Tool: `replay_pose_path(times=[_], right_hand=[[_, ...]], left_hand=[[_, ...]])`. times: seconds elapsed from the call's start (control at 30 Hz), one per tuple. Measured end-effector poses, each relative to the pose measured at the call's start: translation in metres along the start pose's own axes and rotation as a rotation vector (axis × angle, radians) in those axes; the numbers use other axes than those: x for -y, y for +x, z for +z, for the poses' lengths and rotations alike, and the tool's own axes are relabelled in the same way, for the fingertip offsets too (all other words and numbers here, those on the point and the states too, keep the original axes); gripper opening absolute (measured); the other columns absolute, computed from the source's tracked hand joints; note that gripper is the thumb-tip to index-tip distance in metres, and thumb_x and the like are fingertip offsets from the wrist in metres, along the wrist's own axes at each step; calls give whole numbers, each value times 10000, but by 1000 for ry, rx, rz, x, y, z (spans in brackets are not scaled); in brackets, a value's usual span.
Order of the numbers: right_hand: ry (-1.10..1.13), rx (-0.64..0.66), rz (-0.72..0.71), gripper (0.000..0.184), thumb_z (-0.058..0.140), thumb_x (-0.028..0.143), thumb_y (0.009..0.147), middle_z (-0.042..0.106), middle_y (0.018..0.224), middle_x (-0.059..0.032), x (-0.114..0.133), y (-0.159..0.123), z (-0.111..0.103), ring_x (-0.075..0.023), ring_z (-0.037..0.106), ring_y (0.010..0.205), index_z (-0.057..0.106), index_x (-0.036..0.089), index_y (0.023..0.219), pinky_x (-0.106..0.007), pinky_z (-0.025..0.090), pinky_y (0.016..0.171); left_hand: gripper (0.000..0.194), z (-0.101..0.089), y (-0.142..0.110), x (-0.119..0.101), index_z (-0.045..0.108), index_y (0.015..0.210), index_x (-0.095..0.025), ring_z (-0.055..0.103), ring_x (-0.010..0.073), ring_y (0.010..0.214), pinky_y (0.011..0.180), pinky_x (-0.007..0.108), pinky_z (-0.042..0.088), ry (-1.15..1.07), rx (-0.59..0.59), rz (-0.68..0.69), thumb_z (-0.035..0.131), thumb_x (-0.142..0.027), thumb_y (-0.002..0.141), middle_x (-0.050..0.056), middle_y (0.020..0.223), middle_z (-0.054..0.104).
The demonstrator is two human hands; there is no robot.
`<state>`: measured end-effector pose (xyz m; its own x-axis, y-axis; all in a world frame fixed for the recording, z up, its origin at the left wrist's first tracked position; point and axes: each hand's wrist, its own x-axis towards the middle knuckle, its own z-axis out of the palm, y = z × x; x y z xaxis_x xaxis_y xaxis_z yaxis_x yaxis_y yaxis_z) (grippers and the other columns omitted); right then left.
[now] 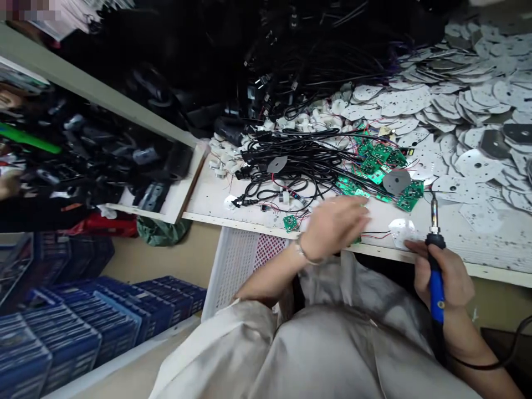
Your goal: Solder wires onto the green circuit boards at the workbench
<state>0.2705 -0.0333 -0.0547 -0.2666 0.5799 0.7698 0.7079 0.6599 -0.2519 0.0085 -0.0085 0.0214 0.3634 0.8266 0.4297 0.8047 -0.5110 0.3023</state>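
Note:
My right hand (451,277) grips a soldering iron (437,293) by its blue handle, with the metal tip pointing up over the bench. Beside its fingers a white disc (402,233) lies near the bench edge, with red wires running left from it. My left hand (334,224) is over the front edge, blurred, its fingers curled together; whatever they hold is hidden. A sliver of green board shows just below those fingers. To its left lies a small green circuit board (291,223) with thin wires. Several more green circuit boards (409,197) are heaped beyond my hands.
Black power cords (299,155) are piled on the bench (208,194). Behind and right spreads a large heap of white discs (477,166). A white perforated basket (233,260) sits below the front edge. Blue crates (116,310) stand at left. The iron's cord (477,366) trails right.

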Motion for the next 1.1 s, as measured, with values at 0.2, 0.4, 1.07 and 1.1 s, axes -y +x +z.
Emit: replay_pose_path(times=[0.2, 0.4, 1.07, 1.1], right_hand=[[-104, -19, -12, 403, 644, 240, 822, 735, 758, -68, -10, -14, 3, -214, 711, 604, 565, 220, 1217, -261, 574, 514], [-85, -33, -53, 446, 654, 209, 776, 731, 718, -64, -18, -21, 7, -212, 688, 569, 581, 192, 1216, -264, 545, 495], [-64, 10, -36, 362, 604, 165, 834, 750, 774, -29, 3, 6, 2, -164, 702, 659, 569, 162, 1194, -212, 561, 607], [-68, -5, -48, 351, 610, 177, 832, 747, 756, -25, 2, 7, 3, -164, 696, 632, 574, 171, 1181, -213, 554, 579]], left_hand=[[181, -98, -69, 138, 673, 832, -190, 649, 197, 768, 684, 376, 527, 306, -438, -636, 538, -282, 908, 84, 849, 699], [200, -124, -102, 220, 697, 954, -141, 611, 153, 782, 856, 364, 498, 377, -205, -1048, 568, -130, 801, 46, 933, 693], [283, -130, -62, 237, 625, 863, -130, 517, 79, 629, 575, 233, 438, -25, -278, -902, 510, -385, 905, 16, 837, 704], [325, -132, -63, 241, 620, 827, -142, 497, 76, 597, 566, 240, 441, -14, -287, -825, 528, -445, 897, 0, 769, 693]])
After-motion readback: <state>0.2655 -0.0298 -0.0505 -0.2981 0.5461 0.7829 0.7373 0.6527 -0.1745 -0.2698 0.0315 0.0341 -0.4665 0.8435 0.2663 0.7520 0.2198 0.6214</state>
